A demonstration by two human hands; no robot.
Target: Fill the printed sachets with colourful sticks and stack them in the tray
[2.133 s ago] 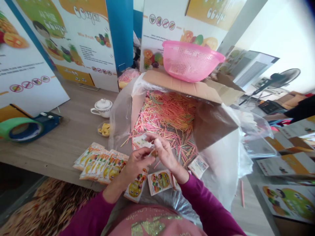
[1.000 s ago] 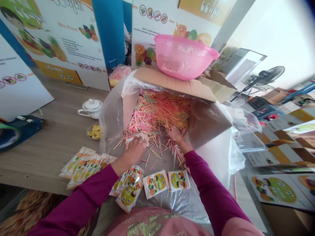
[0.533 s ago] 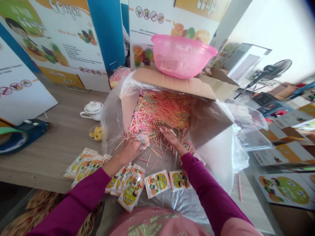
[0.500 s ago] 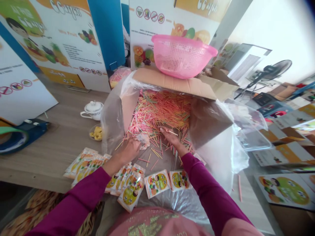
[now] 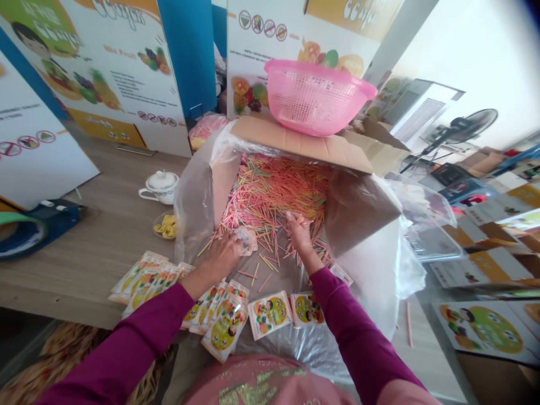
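A cardboard box (image 5: 363,208) lined with clear plastic lies open towards me, filled with pink, yellow and green sticks (image 5: 278,185). My left hand (image 5: 223,254) rests at the near edge of the stick pile, closed on a small printed packet (image 5: 247,239). My right hand (image 5: 298,230) is down among the sticks a little further in, fingers curled into them. Between my arms lie loose sticks and several printed packets (image 5: 270,312) on the plastic.
More packets (image 5: 145,278) are fanned on the wooden table (image 5: 105,225) at left. A white lidded cup (image 5: 161,187), a small dish of yellow bits (image 5: 165,226) and a tape dispenser (image 5: 29,228) stand there. A pink basket (image 5: 318,95) sits on the box flap. Printed panels stand behind; a fan (image 5: 468,126) at right.
Earlier both hands worked a packet together above the plastic. Since then they parted: the left stayed at the pile's edge with a packet, the right reached into the sticks and shifted slightly rightward.
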